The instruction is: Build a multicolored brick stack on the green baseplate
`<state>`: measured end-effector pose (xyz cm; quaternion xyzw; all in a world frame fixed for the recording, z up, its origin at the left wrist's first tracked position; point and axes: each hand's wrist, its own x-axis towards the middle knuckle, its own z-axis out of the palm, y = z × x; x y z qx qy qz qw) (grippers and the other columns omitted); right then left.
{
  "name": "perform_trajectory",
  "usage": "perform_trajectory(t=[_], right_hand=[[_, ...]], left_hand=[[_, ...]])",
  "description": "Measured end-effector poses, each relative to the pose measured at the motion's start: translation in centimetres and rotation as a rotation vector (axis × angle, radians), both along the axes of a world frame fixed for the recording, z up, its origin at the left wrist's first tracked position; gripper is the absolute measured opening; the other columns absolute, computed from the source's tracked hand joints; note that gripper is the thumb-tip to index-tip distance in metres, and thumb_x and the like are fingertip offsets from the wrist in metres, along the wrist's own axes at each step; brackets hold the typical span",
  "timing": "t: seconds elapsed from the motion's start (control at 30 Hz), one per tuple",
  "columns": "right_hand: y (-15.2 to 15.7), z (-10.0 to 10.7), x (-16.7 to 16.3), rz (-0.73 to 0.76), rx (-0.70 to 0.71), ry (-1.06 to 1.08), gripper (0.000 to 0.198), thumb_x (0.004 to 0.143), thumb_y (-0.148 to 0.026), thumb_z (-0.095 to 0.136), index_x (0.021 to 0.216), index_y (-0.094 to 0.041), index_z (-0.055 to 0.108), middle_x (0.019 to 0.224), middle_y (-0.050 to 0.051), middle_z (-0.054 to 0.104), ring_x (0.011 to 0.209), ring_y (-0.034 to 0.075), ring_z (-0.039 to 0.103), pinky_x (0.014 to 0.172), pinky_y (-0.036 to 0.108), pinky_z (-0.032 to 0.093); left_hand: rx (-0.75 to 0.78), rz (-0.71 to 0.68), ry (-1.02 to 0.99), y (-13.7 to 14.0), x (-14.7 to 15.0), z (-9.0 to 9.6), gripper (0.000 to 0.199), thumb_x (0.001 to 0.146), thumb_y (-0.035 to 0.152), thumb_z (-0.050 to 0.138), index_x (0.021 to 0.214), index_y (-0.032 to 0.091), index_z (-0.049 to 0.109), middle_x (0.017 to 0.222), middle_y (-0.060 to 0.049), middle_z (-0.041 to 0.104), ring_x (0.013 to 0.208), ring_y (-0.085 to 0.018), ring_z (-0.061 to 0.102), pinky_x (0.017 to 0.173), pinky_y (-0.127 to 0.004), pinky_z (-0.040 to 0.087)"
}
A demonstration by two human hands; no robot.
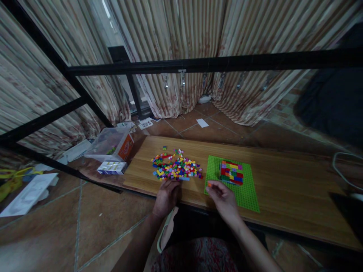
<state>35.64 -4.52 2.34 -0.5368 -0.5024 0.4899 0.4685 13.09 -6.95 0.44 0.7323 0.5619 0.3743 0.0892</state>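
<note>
Between the thumb and fingers of my right hand (pixel 222 194) is a small orange toy brick (pixel 209 184), held above the left edge of a green baseplate (pixel 249 192). A block of multicoloured bricks (pixel 231 172) stands on the baseplate, just beyond this hand. My left hand (pixel 168 194) rests at the near side of a loose pile of small coloured bricks (pixel 178 166). Its fingers are curled in, and their tips are hidden, so what they hold, if anything, does not show.
The wooden table (pixel 289 189) carries the bricks and baseplate. Left of it are a clear plastic box (pixel 109 141) and a small white-and-blue carton (pixel 112 167). A black metal rail (pixel 198 65) crosses beyond the table, before striped curtains (pixel 170 34). A dark object lies at the right end.
</note>
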Motion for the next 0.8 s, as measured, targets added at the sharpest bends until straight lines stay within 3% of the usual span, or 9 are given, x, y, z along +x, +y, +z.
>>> perform_trajectory(t=[0.2,0.33,0.57,0.8], right_hand=[[2.1,0.1,-0.5,0.065,0.052,-0.283,0.032,0.082,-0.047,0.056,0.095,-0.02,0.065,0.081,0.006,0.07,0.076,0.022,0.064,0.071,0.034,0.049],[3.6,0.1,-1.7,0.081,0.133,-0.447,0.028,0.084,-0.042,0.051,0.089,-0.019,0.065,0.077,0.006,0.069,0.07,0.022,0.064,0.069,0.036,0.048],[3.6,-0.3,-4.4,0.122,0.106,-0.286,0.022,0.081,-0.04,0.054,0.087,-0.021,0.064,0.083,0.007,0.072,0.076,0.023,0.068,0.072,0.035,0.052],[2.1,-0.5,-2.8,0.125,0.059,-0.151,0.025,0.08,-0.043,0.059,0.089,-0.02,0.065,0.086,0.006,0.071,0.083,0.022,0.067,0.077,0.035,0.051]], left_hand=[[0.006,0.004,-0.042,-0.8,-0.5,0.1,0.019,0.086,0.013,0.052,0.099,0.021,0.065,0.1,-0.006,0.069,0.097,-0.017,0.062,0.086,-0.032,0.052],[0.03,0.104,-0.058,-1.8,-1.7,0.2,0.017,0.088,0.018,0.052,0.098,0.02,0.066,0.1,-0.006,0.068,0.097,-0.017,0.062,0.084,-0.031,0.052],[-0.008,0.456,-0.004,-1.5,-5.6,0.3,0.021,0.087,0.027,0.05,0.097,0.019,0.067,0.096,-0.007,0.07,0.093,-0.02,0.064,0.086,-0.034,0.051],[-0.08,0.667,0.003,0.4,-7.5,0.0,0.028,0.084,0.025,0.046,0.103,0.017,0.065,0.102,-0.01,0.068,0.099,-0.023,0.062,0.089,-0.036,0.05]])
